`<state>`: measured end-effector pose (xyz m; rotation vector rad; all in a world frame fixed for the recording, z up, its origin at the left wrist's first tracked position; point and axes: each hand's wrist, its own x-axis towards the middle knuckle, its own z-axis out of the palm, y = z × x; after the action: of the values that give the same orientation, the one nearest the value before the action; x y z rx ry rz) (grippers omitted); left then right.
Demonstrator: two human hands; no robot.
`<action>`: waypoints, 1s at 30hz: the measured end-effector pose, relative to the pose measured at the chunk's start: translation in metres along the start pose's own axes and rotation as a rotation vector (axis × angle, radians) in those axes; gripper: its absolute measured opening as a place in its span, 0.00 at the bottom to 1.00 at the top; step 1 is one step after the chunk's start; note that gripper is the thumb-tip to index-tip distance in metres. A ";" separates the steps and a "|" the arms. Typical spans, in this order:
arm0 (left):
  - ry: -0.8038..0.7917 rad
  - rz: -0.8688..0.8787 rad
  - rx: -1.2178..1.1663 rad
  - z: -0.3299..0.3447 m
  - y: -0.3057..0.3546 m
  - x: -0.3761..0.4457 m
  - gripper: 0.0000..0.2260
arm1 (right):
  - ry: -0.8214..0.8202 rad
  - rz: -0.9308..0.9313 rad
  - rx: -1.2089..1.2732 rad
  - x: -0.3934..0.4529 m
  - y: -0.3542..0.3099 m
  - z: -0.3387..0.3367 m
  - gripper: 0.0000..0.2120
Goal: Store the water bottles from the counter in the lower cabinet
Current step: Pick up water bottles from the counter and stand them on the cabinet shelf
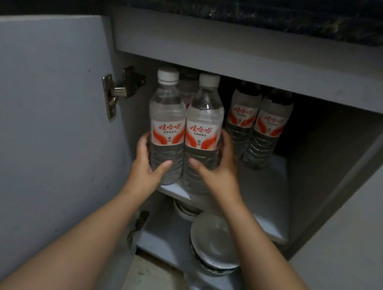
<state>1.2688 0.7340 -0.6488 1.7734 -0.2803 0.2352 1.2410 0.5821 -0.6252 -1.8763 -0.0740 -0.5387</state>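
Two hands set a pair of water bottles on the upper shelf point(271, 225) of the open lower cabinet.

From the left: the grey cabinet door point(36, 117) stands open; the left hand point(147, 162) curls its fingers round the left bottle point(166, 127), the right hand point(219, 167) wraps the right bottle point(201, 131), the two upright and touching at the shelf's front edge. Two more bottles point(255, 123) stand further back to the right. White plates point(215, 243) sit stacked on the lower shelf, under the dark surface point(210, 2).
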 end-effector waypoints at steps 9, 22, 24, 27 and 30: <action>-0.027 -0.016 0.014 0.011 0.000 0.003 0.32 | 0.136 0.007 -0.235 -0.010 0.018 -0.056 0.39; -0.243 0.032 -0.077 0.096 0.023 0.021 0.33 | 0.275 0.137 -0.105 -0.006 0.029 -0.074 0.39; -0.260 0.048 -0.062 0.106 0.023 0.024 0.33 | 0.300 0.130 -0.078 -0.004 0.032 -0.075 0.38; -0.281 0.108 -0.096 0.116 0.023 0.027 0.31 | 0.321 0.103 -0.082 0.000 0.036 -0.082 0.38; -0.287 0.160 -0.104 0.118 0.021 0.034 0.30 | 0.324 0.071 -0.080 0.006 0.038 -0.082 0.37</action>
<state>1.2951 0.6119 -0.6446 1.6808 -0.6314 0.0768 1.2313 0.4928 -0.6340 -1.8379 0.2304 -0.7992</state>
